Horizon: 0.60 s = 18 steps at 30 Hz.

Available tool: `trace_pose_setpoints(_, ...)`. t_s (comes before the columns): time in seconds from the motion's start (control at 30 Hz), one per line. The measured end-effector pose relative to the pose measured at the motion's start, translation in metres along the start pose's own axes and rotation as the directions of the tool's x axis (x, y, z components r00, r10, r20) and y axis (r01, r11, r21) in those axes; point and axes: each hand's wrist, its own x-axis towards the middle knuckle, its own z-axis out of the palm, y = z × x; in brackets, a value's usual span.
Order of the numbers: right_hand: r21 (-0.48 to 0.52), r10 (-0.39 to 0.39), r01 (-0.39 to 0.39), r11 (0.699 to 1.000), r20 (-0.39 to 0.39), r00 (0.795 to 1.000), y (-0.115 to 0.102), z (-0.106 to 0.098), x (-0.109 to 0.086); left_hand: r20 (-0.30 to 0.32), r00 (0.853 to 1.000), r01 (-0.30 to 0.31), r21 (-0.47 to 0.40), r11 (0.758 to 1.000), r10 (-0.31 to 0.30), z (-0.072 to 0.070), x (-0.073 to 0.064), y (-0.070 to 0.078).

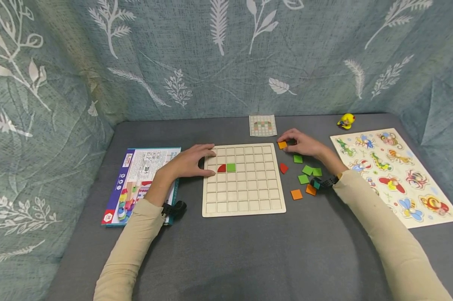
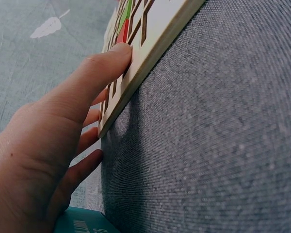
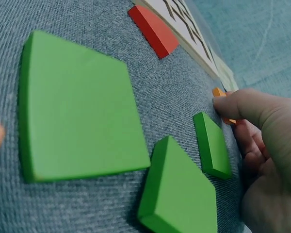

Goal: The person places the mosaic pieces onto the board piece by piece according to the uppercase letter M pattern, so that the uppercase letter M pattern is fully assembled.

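Observation:
A light wooden grid board point(image 1: 243, 207) lies flat, with a red quarter-round tile point(image 1: 222, 168) and a green square tile point(image 1: 231, 167) side by side in its cells. My left hand point(image 1: 189, 161) rests at the board's left edge, thumb tip on the surface and fingers extended along the far-left corner, as the left wrist view also shows its thumb point(image 2: 104, 65). Beyond the board's upper right corner, my right hand point(image 1: 304, 144) pinches an orange square tile point(image 1: 282, 144) between thumb and fingers. Close by lie loose green tiles point(image 3: 82, 109) and a red quarter-round tile point(image 3: 153, 30).
Two orange tiles point(image 1: 296, 195) lie nearer the front. Behind the board is a small pattern card point(image 1: 263, 126). A boxed toy package point(image 1: 136, 167) is under the left forearm; an insect picture board point(image 1: 395, 179) and a yellow figurine point(image 1: 346, 121) are at right.

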Motion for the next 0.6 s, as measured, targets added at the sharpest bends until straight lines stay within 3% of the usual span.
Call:
trace_pose_setpoints(0.27, -0.021, 0.020, -0.021, 1.000, -0.009, 1.000, -0.0012, 0.0024, -0.0002, 0.002, 1.000, 0.007, -0.003, 1.000, -0.007, 0.0012, 0.0000, -0.0005)
trace_pose_setpoints(0.6, 0.002, -0.008, 0.008, 1.000, -0.009, 1.000, -0.0090, 0.0051, -0.0064, -0.007, 1.000, -0.001, 0.022, 1.000, 0.001, 0.0022, 0.0011, -0.0015)
